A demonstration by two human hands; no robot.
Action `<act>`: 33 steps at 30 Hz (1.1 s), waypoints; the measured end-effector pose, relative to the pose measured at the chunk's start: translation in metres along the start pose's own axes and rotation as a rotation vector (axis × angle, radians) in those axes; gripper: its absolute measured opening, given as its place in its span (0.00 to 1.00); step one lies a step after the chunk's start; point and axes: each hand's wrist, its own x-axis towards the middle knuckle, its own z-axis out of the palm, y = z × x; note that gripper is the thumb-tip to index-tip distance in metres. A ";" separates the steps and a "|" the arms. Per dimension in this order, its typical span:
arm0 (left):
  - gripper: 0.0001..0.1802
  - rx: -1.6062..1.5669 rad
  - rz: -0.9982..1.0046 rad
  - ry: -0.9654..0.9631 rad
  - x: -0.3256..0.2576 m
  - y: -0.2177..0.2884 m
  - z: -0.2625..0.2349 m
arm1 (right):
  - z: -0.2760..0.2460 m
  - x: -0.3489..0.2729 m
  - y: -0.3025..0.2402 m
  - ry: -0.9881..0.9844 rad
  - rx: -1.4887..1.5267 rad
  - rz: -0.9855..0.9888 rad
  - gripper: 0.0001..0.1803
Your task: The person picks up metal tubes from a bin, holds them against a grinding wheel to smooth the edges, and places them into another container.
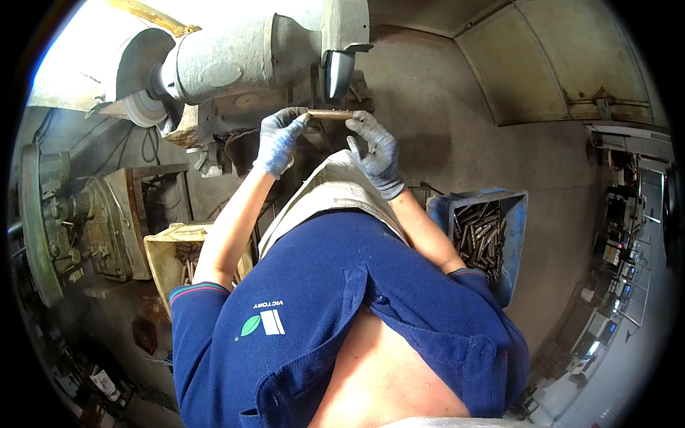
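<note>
Between my gloved hands a short brown metal rod (330, 114) lies level, one end at each hand. My left hand (280, 143), in a blue-grey work glove, pinches its left end between thumb and fingers. At the other end, the fingertips of my right hand (377, 151) close on the rod, with the thumb lower down. Just beyond the rod stands a bench grinder (228, 60). Its right wheel, under a shiny metal guard (340, 74), is nearest to the rod, and the two look apart. A pale grinding wheel (145, 108) shows at the left end.
At my right a blue crate (515, 242) holds many metal rods (479, 235). A yellowish crate (160, 250) with similar pieces stands at my left, partly behind my arm. Farther left is a greenish machine (93, 221). A pale apron (314, 192) covers my lap.
</note>
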 end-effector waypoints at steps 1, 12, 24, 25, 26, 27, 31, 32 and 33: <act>0.06 0.018 -0.005 0.000 0.005 -0.004 -0.003 | 0.000 0.001 0.001 -0.012 -0.072 -0.052 0.15; 0.06 -0.053 0.006 0.082 0.028 -0.037 0.029 | -0.005 0.008 0.063 0.126 0.143 0.269 0.08; 0.06 -0.161 -0.030 0.174 0.044 -0.053 0.030 | 0.006 0.017 0.062 0.150 0.188 0.316 0.06; 0.05 -0.162 -0.057 0.200 0.045 -0.051 0.024 | 0.011 0.018 0.061 0.142 0.210 0.342 0.06; 0.05 -0.170 -0.047 0.206 0.044 -0.051 0.019 | 0.015 0.018 0.061 0.134 0.232 0.368 0.06; 0.05 -0.175 -0.038 0.213 0.042 -0.047 0.017 | 0.019 0.017 0.066 0.123 0.188 0.328 0.06; 0.05 -0.048 -0.017 0.260 0.046 -0.045 -0.007 | 0.040 0.017 0.072 0.127 0.289 0.363 0.06; 0.05 0.003 -0.016 0.281 0.046 -0.043 -0.008 | 0.041 0.017 0.070 0.123 0.279 0.353 0.06; 0.05 -0.008 -0.018 0.267 0.046 -0.044 -0.009 | 0.044 0.018 0.069 0.116 0.270 0.343 0.06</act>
